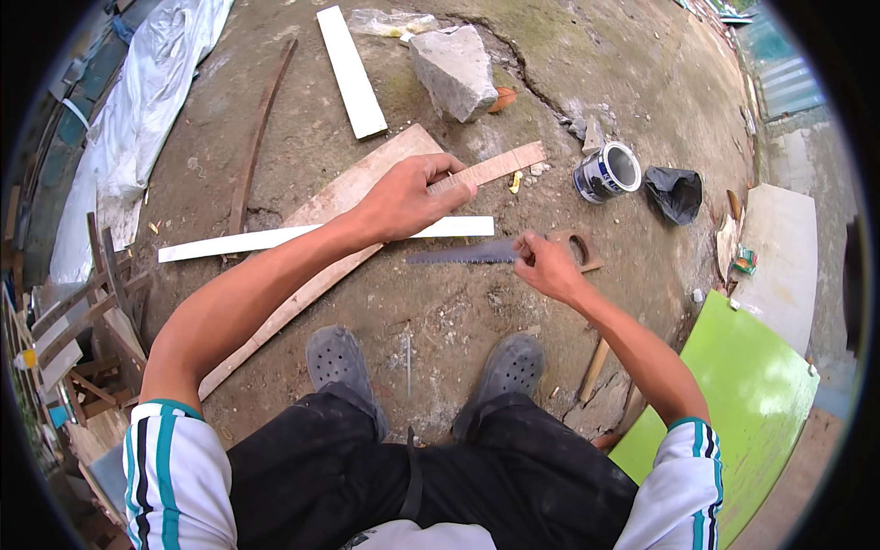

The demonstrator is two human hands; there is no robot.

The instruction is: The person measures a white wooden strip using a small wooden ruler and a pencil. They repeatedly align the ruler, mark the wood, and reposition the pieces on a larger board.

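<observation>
Wooden strip (486,170) sits gripped in the left hand (408,197), fingers (445,167) curled tight round its near end; it looks whole, with no cut showing. Just right of those fingers, the right hand (545,264) pinches something too small to tell, above the hand saw (495,252) lying on the dirt. Sawing seems still ahead. Bare ground opens beyond the fingertips; a paint can (607,170) and stone block (452,71) stand well apart.

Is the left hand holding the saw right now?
No. The left hand grips a narrow wooden strip, while the hand saw lies on the ground by the right hand.
</observation>
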